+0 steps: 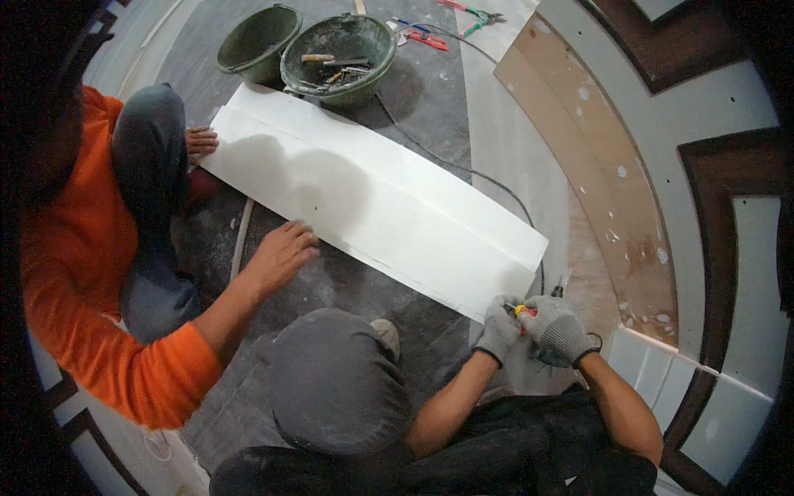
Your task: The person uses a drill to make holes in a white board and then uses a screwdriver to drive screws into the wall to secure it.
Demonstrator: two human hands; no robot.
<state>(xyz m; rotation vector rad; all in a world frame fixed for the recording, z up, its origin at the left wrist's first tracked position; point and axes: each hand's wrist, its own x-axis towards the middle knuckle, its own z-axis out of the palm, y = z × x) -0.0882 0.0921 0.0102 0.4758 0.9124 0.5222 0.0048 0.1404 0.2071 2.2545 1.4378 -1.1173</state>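
My gloved left hand (499,329) is closed at the near right corner of a long white panel (430,236), its fingertips against a small red-and-yellow piece (523,311). What exactly those fingers hold is hard to make out. Right beside it, my gloved right hand (556,327) wraps round a dark power drill (547,357), whose black chuck and thin bit point away from me. The panel lies slantwise on the dusty floor. At its far left end rests a co-worker's hand (202,143); that person's other hand (286,255) hovers by the panel's near edge.
Two dark buckets (337,59) stand beyond the panel, one with tools in it. Pliers (478,18) and a red cutter (426,39) lie farther right. A black cable (488,178) runs behind the panel. Brown boards (608,182) line the right; the co-worker in orange (107,331) sits left.
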